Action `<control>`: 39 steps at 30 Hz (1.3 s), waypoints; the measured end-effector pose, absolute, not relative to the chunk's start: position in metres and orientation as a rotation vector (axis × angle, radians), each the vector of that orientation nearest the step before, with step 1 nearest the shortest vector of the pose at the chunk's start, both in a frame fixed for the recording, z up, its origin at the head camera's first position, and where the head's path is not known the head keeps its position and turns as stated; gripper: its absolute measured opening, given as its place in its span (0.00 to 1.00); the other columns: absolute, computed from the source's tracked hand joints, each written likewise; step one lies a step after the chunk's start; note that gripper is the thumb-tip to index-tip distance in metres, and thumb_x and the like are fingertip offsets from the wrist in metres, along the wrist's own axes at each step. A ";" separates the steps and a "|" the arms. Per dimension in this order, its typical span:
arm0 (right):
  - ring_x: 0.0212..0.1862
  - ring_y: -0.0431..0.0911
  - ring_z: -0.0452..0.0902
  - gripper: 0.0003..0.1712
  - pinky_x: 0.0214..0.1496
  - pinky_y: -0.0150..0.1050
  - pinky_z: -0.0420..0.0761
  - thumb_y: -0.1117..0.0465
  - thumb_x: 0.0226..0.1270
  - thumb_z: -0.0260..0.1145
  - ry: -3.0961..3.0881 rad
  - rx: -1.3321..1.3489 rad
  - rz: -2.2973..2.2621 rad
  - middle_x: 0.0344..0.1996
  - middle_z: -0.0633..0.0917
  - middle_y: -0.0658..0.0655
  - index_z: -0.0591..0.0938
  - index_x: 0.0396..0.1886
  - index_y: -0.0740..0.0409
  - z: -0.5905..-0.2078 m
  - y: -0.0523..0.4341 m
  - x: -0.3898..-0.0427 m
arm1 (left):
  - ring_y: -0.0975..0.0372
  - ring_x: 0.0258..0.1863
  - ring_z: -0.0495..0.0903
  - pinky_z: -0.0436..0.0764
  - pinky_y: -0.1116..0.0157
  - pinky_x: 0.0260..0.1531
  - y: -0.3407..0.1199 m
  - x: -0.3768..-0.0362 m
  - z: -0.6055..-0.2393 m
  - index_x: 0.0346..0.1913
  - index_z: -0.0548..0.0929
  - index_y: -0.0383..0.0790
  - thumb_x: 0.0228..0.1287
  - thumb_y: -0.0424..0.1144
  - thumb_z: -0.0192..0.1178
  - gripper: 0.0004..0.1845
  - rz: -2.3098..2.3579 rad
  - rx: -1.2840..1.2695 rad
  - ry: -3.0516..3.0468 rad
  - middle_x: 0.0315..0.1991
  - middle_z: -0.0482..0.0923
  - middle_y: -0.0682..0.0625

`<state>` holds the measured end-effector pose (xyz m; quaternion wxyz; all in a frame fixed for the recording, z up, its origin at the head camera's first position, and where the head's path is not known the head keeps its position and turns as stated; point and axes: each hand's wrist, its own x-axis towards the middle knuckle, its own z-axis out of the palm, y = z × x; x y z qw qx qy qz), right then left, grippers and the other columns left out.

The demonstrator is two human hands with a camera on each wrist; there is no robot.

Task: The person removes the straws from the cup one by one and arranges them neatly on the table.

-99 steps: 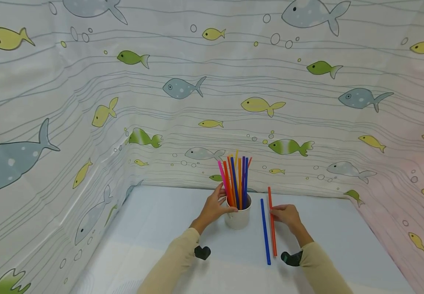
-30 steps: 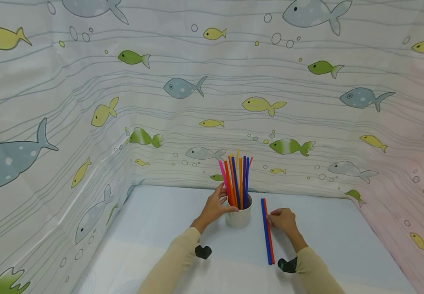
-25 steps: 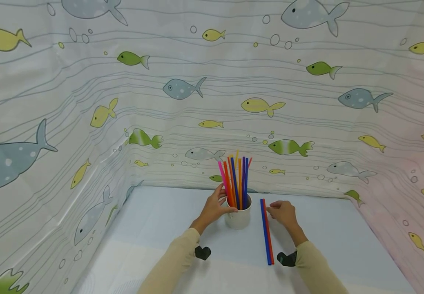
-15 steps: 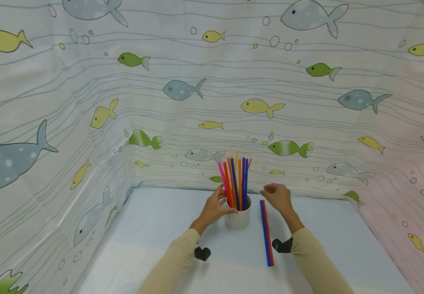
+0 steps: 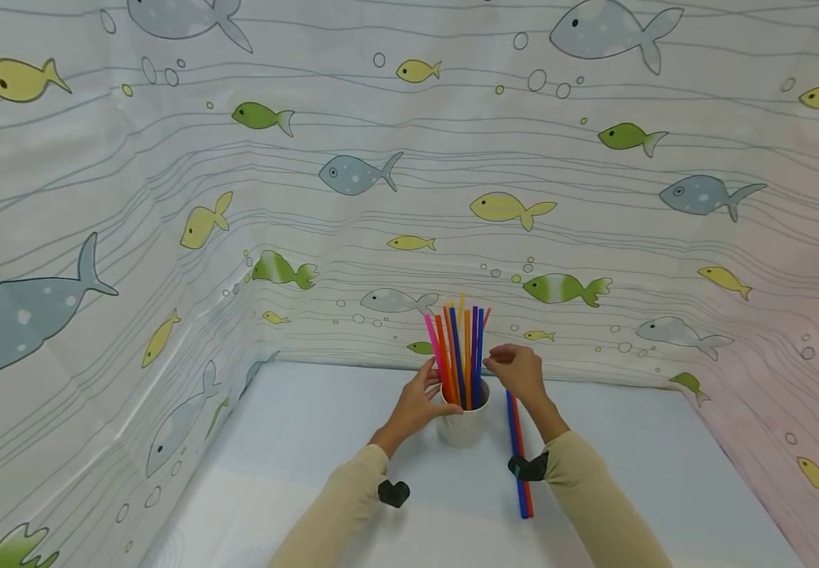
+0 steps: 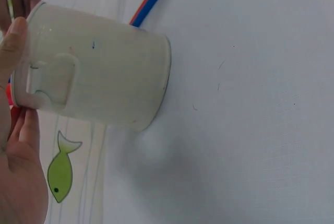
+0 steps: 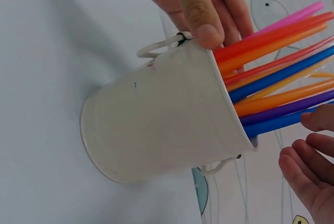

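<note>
A white metal cup stands on the pale table and holds several coloured straws upright. My left hand grips the cup at its rim, thumb on the edge, as the right wrist view shows. My right hand hovers just right of the standing straws with fingers loosely curled and nothing in them. A blue straw and a red straw lie side by side on the table right of the cup, partly hidden by my right forearm. The left wrist view shows the cup from the side.
Fish-print cloth walls close in the table at the back, left and right. A small handle loop sticks out from the cup's rim. Bare table surface lies left of the cup and at the right.
My right hand slid the red straw against the blue one, let go, then lifted up and left to the straws in the cup. My left hand stayed on the cup.
</note>
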<state>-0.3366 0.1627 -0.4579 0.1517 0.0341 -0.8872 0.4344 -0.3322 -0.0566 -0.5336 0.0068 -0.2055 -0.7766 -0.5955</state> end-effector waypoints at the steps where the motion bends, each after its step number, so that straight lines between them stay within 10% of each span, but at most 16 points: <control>1: 0.39 0.53 0.85 0.15 0.42 0.47 0.85 0.59 0.60 0.73 -2.547 0.096 1.249 0.35 0.88 0.59 0.86 0.42 0.65 -0.460 0.162 -0.337 | 0.52 0.66 0.69 0.73 0.57 0.61 -0.056 -0.332 -0.534 0.77 0.49 0.42 0.53 0.39 0.74 0.54 -1.867 -0.646 -2.421 0.61 0.71 0.42; 39: 0.39 0.53 0.85 0.13 0.44 0.46 0.85 0.63 0.60 0.72 -2.475 0.051 1.340 0.37 0.87 0.62 0.85 0.43 0.66 -0.478 0.145 -0.342 | 0.56 0.64 0.71 0.73 0.63 0.61 -0.056 -0.330 -0.530 0.77 0.50 0.43 0.53 0.41 0.74 0.55 -1.851 -0.595 -2.474 0.61 0.71 0.45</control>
